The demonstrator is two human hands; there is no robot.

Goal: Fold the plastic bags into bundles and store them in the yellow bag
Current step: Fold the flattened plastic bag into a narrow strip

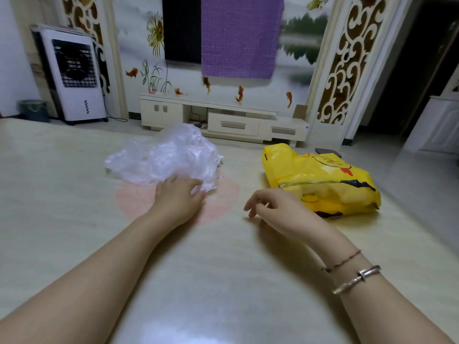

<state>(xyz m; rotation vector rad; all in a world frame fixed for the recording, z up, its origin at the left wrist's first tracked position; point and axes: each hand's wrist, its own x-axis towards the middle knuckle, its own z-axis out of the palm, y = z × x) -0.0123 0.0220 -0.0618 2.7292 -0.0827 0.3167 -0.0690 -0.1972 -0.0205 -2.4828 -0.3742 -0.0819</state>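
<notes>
Clear crumpled plastic bags (165, 155) lay under my left hand (177, 194), fingers resting on them; my right hand (270, 207) hovered loosely curled, empty, beside the yellow bag (323, 180).

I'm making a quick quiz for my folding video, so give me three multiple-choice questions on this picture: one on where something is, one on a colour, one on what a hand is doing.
1. Where does the crumpled clear plastic bag lie relative to the printed yellow plastic bag?
A. To its left
B. Inside it
C. On top of it

2. What colour is the patterned cloth hanging on the far wall?
A. Green
B. Purple
C. Orange

3. What is the right hand doing?
A. Gripping the yellow bag
B. Pressing on the clear bag
C. Holding nothing, fingers loosely curled

Answers:
1. A, the clear bag sits apart on the pale table, left of the yellow one.
2. B, the cloth is plainly purple.
3. C, the right hand hangs above the table beside the yellow bag, empty; it is the left hand that rests on the clear bag's near edge.
</notes>
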